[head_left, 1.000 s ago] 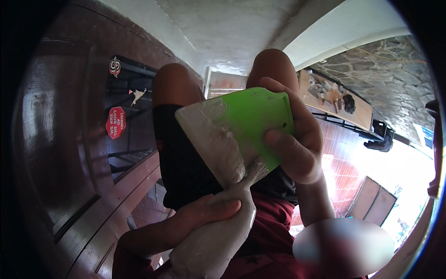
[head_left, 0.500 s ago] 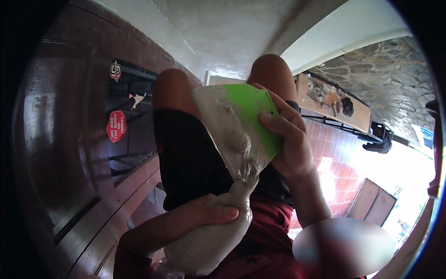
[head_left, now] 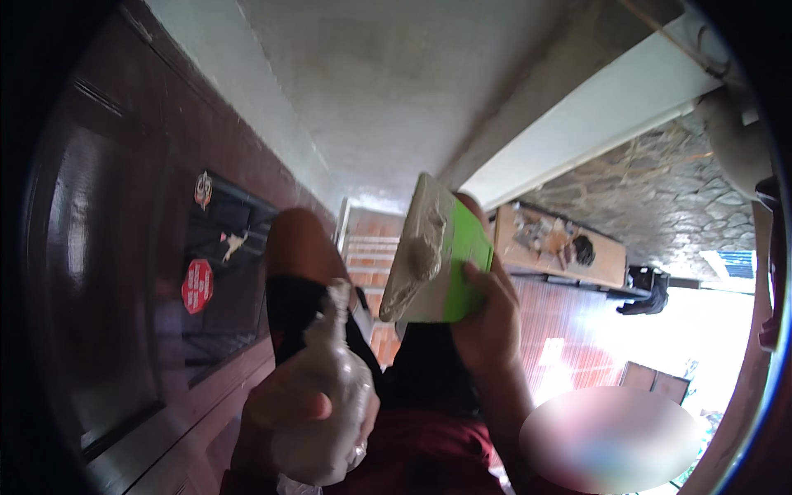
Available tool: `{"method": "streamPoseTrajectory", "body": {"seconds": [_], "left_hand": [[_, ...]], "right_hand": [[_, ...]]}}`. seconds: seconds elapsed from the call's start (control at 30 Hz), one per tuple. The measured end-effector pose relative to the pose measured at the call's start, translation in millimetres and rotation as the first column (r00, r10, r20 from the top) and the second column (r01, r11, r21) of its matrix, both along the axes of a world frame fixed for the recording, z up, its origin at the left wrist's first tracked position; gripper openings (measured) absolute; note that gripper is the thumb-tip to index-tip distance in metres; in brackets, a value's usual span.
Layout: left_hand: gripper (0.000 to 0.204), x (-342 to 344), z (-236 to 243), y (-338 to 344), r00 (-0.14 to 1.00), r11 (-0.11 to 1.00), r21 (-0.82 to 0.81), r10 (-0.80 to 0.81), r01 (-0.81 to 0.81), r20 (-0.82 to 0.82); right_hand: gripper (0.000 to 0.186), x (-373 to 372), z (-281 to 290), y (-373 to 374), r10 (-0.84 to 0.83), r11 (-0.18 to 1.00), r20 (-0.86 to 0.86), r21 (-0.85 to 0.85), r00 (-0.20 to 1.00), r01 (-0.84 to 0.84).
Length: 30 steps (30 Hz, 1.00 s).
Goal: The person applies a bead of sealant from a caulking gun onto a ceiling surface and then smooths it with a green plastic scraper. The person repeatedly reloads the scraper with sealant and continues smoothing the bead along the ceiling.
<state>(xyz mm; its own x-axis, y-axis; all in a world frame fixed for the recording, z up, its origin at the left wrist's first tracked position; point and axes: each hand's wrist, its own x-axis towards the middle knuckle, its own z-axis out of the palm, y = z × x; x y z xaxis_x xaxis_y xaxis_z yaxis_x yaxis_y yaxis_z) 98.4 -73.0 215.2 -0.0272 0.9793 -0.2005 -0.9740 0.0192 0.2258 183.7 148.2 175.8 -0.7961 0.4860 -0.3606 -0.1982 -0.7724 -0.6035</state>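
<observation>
My left hand [head_left: 285,408] is wrapped round a plastic bag of grey putty [head_left: 334,375], low and left of centre. The bag's narrow, putty-smeared end points up. In my right hand [head_left: 493,322] is a flat green plastic spreader [head_left: 469,252], gripped at its right side and tilted. A thick lump of putty [head_left: 425,257] lies on the spreader's left part, with a thinner coat around it. The bag's tip and the spreader are apart. Some fingers of my right hand are hidden behind the spreader.
My bent knee [head_left: 304,239] shows beyond the bag. A dark wooden door [head_left: 124,289] with a stickered panel stands at the left. Ahead is a grey wall [head_left: 388,99]. A low wooden table [head_left: 606,250] at the right bears loose scraps.
The bag and the spreader have moved apart. My left hand has drawn the bag down and left; my right hand has tilted the spreader. The whole view has shifted.
</observation>
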Motion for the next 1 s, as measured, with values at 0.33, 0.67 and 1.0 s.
{"method": "streamPoseTrajectory", "body": {"seconds": [0.33, 0.67, 1.0], "left_hand": [[0.045, -96, -59, 51, 0.899, 0.916, -0.032, 0.385, -0.4, -0.211], [0.038, -103, -153, 95, 0.879, 0.853, -0.221, 0.44, -0.473, -0.184], [0.037, -112, -176, 88, 0.852, 0.805, -0.286, 0.464, -0.52, -0.244]], "right_hand": [[0.041, -9, 0, 10, -0.165, 0.983, 0.073, -0.071, 0.984, 0.17], [0.028, -37, 15, 15, -0.3, 0.947, 0.092, 0.146, 0.949, 0.285], [0.025, -86, -1, 12, -0.239, 0.925, 0.027, 0.31, 0.971, 0.219]]}}
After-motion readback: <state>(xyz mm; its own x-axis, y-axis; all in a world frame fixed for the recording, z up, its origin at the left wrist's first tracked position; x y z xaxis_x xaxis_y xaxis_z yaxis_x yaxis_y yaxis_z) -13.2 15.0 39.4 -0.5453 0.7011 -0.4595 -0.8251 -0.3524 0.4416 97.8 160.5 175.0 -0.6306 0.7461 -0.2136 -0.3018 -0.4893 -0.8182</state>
